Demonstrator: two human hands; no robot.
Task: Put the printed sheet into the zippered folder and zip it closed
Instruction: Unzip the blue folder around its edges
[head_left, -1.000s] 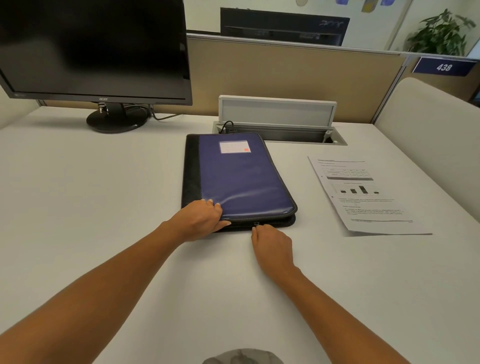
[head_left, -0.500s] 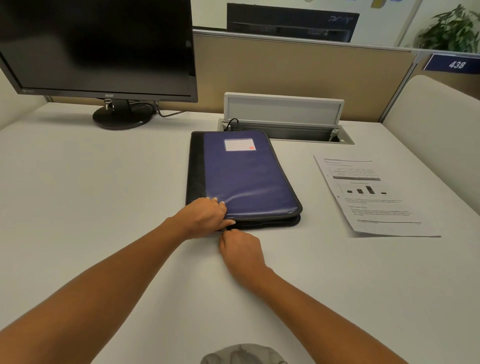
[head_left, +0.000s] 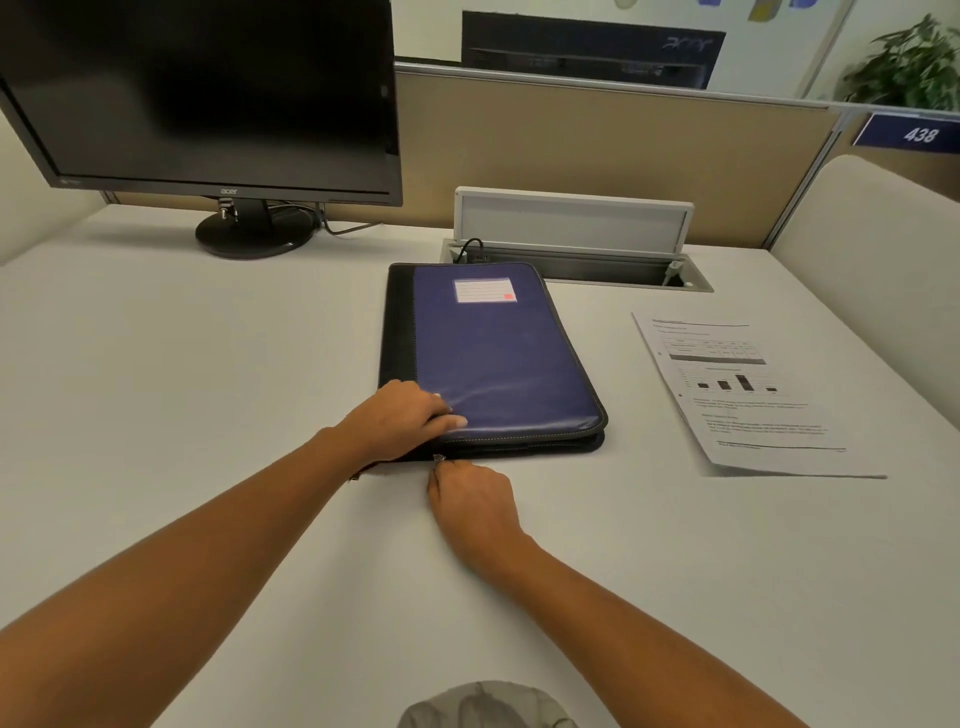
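Head view: my right hand (head_left: 472, 504) pinches the zipper pull (head_left: 439, 458) at the near edge of the zippered folder (head_left: 493, 353). My left hand (head_left: 405, 415) lies on the folder's near left corner, fingers flat, pressing down. I think I am unzipping it. I should press firmly and pull along the edge, not up. The folder's long side points away from me, with the label end far. The printed sheet (head_left: 743, 395) lies flat on the worktop (head_left: 208, 364), right of the folder and apart from it.
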